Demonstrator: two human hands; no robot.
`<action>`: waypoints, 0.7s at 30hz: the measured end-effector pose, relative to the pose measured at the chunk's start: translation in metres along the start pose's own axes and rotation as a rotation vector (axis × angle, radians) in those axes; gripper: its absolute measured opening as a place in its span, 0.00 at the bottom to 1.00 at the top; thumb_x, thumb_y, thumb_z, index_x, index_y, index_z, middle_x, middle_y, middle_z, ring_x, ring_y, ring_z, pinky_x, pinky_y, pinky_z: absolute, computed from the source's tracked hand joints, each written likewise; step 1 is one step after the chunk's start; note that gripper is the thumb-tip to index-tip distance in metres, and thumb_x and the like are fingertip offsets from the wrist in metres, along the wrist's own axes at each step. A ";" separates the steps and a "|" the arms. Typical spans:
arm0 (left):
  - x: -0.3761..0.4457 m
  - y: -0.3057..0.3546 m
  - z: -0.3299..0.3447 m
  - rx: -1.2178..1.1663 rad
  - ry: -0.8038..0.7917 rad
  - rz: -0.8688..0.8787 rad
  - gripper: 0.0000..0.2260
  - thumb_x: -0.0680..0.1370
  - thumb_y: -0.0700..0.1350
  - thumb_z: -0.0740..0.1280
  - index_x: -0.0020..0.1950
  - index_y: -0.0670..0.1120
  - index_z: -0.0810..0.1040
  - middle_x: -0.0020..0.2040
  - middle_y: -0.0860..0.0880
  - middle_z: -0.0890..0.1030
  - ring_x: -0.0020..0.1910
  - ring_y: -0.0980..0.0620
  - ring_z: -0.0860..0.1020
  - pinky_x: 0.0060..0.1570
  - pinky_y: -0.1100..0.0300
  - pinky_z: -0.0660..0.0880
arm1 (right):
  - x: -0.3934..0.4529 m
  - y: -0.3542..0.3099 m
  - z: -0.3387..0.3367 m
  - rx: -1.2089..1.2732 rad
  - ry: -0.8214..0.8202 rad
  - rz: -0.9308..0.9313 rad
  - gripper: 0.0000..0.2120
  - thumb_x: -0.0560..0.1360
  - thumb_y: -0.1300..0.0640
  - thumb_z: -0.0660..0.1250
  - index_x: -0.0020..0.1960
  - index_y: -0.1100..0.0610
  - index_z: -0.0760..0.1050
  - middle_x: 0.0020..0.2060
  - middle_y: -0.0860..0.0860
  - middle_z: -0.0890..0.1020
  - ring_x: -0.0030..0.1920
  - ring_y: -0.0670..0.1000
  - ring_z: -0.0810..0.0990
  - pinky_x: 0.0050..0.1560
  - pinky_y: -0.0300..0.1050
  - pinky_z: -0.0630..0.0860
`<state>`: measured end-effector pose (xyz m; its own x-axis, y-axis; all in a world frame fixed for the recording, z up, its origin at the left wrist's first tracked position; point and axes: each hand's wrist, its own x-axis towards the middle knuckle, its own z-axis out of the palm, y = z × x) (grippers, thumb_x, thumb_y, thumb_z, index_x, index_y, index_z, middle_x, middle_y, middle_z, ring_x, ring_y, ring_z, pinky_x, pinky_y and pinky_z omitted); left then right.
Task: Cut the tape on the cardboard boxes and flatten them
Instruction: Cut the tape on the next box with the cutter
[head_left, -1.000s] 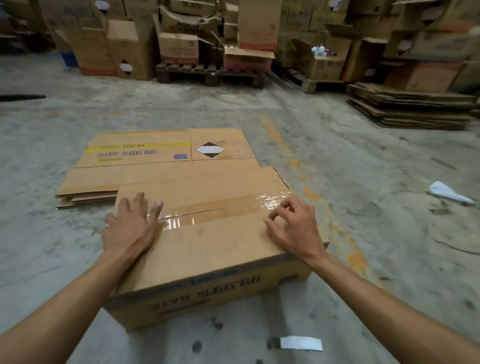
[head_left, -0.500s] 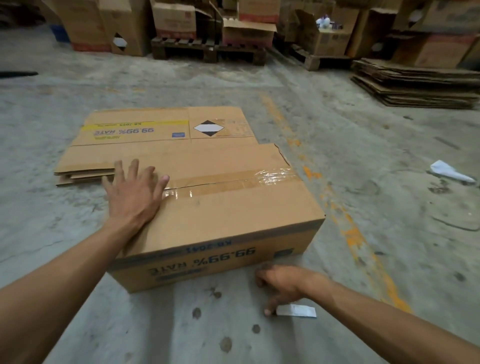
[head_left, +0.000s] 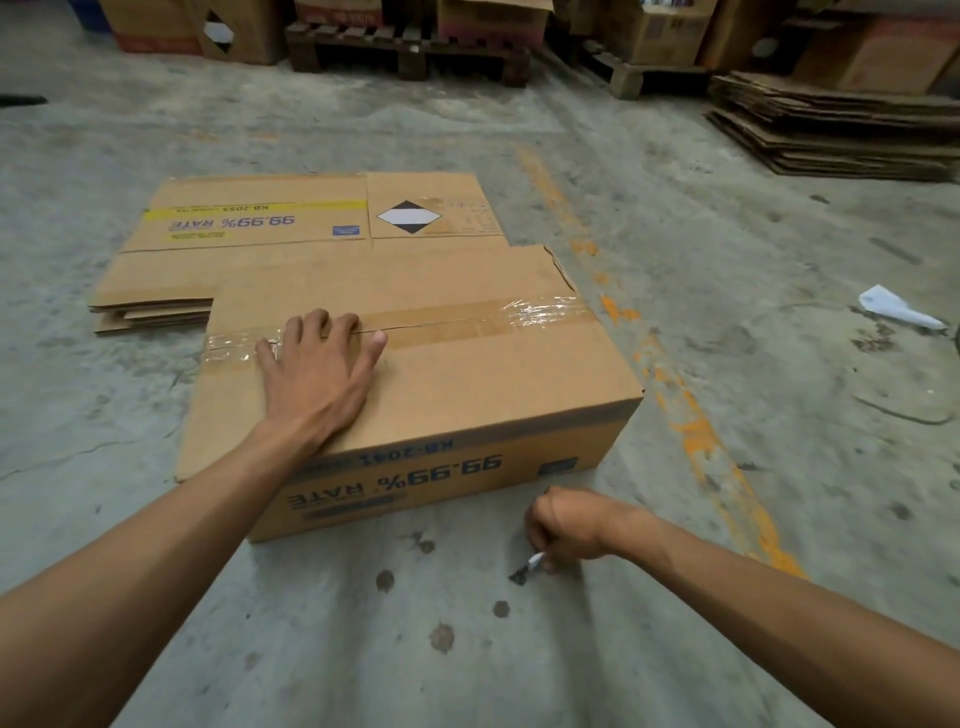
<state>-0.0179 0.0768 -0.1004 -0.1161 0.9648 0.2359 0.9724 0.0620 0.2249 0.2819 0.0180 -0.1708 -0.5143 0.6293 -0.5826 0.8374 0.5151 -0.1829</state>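
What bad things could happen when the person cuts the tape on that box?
1. The left hand lies flat right on the tape, so a blade run along the seam could nick its fingers.
2. The right hand grips the cutter low by the floor; its blade end is too blurred to judge, so bringing it up fast seems risky.
3. The box might slide on the floor if pushed hard.

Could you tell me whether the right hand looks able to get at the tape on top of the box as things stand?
Probably yes: the right hand is beside the box, and the tape right of the left hand lies uncovered.
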 end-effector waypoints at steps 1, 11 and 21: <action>-0.001 0.001 0.000 -0.005 0.004 0.001 0.30 0.80 0.68 0.44 0.71 0.53 0.70 0.71 0.45 0.69 0.72 0.44 0.65 0.68 0.33 0.58 | 0.000 -0.001 -0.003 0.059 0.048 -0.037 0.09 0.72 0.53 0.74 0.43 0.51 0.74 0.38 0.49 0.75 0.39 0.52 0.74 0.33 0.41 0.67; -0.021 -0.038 -0.016 0.095 -0.052 -0.416 0.34 0.76 0.73 0.42 0.73 0.55 0.61 0.74 0.35 0.60 0.71 0.30 0.61 0.65 0.31 0.58 | -0.021 -0.050 -0.102 0.558 0.385 -0.419 0.07 0.80 0.55 0.66 0.48 0.56 0.69 0.40 0.53 0.81 0.36 0.48 0.78 0.34 0.42 0.73; -0.039 -0.045 -0.026 -0.064 0.098 -0.309 0.29 0.81 0.62 0.50 0.77 0.47 0.59 0.69 0.37 0.71 0.62 0.34 0.73 0.60 0.40 0.69 | 0.042 -0.061 -0.161 0.513 0.661 -0.256 0.06 0.82 0.47 0.61 0.49 0.48 0.67 0.36 0.49 0.81 0.37 0.49 0.75 0.48 0.56 0.75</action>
<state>-0.0621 0.0295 -0.0953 -0.4259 0.8734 0.2361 0.8737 0.3292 0.3583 0.1799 0.1067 -0.0571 -0.5665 0.8206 0.0746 0.5800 0.4614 -0.6714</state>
